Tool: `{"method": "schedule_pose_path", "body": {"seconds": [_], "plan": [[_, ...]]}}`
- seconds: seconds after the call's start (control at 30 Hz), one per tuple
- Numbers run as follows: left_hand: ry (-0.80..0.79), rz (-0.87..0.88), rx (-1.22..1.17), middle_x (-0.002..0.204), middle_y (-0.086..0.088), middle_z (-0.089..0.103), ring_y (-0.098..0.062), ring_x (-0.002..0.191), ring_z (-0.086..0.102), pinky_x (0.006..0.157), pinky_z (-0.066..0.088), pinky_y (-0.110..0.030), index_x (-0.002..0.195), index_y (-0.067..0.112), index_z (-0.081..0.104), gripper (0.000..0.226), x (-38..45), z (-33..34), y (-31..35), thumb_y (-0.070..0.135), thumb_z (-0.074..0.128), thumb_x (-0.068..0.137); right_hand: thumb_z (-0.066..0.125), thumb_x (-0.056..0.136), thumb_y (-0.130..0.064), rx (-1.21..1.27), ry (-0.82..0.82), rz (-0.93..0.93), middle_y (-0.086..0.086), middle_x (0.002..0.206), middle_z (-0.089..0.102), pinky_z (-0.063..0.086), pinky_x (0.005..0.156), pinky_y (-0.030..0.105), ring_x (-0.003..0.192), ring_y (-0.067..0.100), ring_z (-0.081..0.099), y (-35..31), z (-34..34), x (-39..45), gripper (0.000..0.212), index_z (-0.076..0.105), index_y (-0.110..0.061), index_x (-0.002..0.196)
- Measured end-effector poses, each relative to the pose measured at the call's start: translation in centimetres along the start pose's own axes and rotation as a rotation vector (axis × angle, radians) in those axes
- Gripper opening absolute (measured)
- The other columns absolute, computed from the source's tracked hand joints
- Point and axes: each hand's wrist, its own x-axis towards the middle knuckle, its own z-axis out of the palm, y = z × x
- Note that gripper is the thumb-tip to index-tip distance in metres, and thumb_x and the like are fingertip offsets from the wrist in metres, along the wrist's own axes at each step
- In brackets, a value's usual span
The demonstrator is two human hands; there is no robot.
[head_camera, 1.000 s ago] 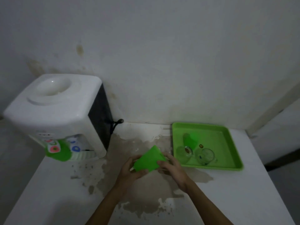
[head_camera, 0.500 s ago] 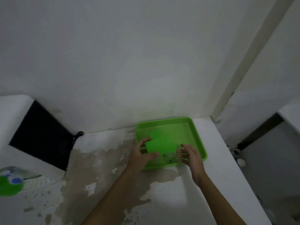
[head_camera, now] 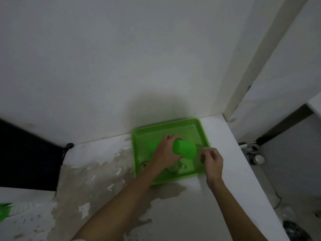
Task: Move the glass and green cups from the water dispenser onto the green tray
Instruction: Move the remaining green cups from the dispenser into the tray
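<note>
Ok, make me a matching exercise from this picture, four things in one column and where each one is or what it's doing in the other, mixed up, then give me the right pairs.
Things:
1. left hand
2. right hand
3. green tray
4. glass cups

Places or states:
A. lies on the counter against the wall
B. stand on the tray's near part, partly hidden by the left forearm
C. holds the green cup tilted above the tray
D. hovers over the tray's right edge, holding nothing that shows

Pairs: 1-C, 2-D, 3-A, 4-B
</note>
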Motion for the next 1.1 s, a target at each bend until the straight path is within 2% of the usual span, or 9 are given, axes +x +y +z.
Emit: {"method": "schedule_pose_path", "body": {"seconds": [0.17, 0.3, 0.6, 0.83, 1.0, 1.1], "plan": [[-0.123, 0.034, 0.117, 0.125, -0.001, 0.046, -0.021, 0.11, 0.056, 0.091, 0.054, -0.038, 0.127, 0.031, 0.054, 0.066, 1.6, 2.7, 0.6, 0.021, 0.083, 0.07, 0.059, 0.089, -0.009, 0.005, 0.071, 0.007, 0.009, 0.07, 0.062, 0.048, 0.073, 0.04, 0.069, 0.021, 0.057, 0.4, 0.1, 1.7, 0.012, 0.065, -0.012, 0.079], [-0.176, 0.061, 0.179, 0.122, -0.002, 0.047, -0.023, 0.11, 0.056, 0.09, 0.054, -0.039, 0.128, 0.032, 0.052, 0.067, 2.4, 4.3, 1.0, 0.02, 0.083, 0.069, 0.058, 0.088, -0.01, -0.017, 0.108, 0.022, 0.008, 0.07, 0.063, 0.049, 0.073, 0.039, 0.066, 0.018, 0.057, 0.8, -0.2, 2.1, 0.01, 0.065, -0.008, 0.082], [-0.181, 0.098, 0.201, 0.126, -0.004, 0.048, -0.025, 0.12, 0.049, 0.096, 0.05, -0.044, 0.135, 0.034, 0.05, 0.077, 2.4, 5.7, 0.9, 0.019, 0.086, 0.068, 0.058, 0.09, -0.01, -0.038, 0.128, 0.018, 0.01, 0.071, 0.062, 0.048, 0.071, 0.037, 0.068, 0.018, 0.057, 1.6, -0.4, 2.2, 0.01, 0.066, -0.005, 0.084], [-0.194, 0.054, 0.145, 0.13, -0.004, 0.05, -0.026, 0.122, 0.051, 0.099, 0.05, -0.044, 0.138, 0.035, 0.046, 0.082, 1.4, 5.9, 0.4, 0.02, 0.087, 0.069, 0.06, 0.086, -0.007, -0.09, 0.154, -0.035, 0.011, 0.073, 0.063, 0.049, 0.072, 0.04, 0.071, 0.021, 0.057, 1.1, -1.1, 1.8, 0.009, 0.068, -0.006, 0.083], [-0.126, 0.067, 0.029, 0.134, -0.001, 0.05, -0.019, 0.121, 0.052, 0.098, 0.051, -0.039, 0.135, 0.03, 0.05, 0.073, -0.3, 4.5, -0.1, 0.017, 0.084, 0.072, 0.061, 0.086, -0.01, -0.152, 0.165, -0.109, 0.017, 0.083, 0.069, 0.054, 0.079, 0.047, 0.078, 0.02, 0.06, 0.4, -1.3, 0.5, 0.009, 0.07, -0.009, 0.085], [-0.091, 0.091, -0.054, 0.121, 0.0, 0.059, -0.016, 0.11, 0.059, 0.094, 0.054, -0.039, 0.123, 0.027, 0.061, 0.054, -2.2, 3.2, -1.4, 0.019, 0.082, 0.075, 0.06, 0.086, -0.01, -0.166, 0.127, -0.161, 0.019, 0.082, 0.068, 0.054, 0.078, 0.048, 0.077, 0.029, 0.062, -0.4, -0.4, -1.2, 0.008, 0.068, -0.01, 0.083]]}}
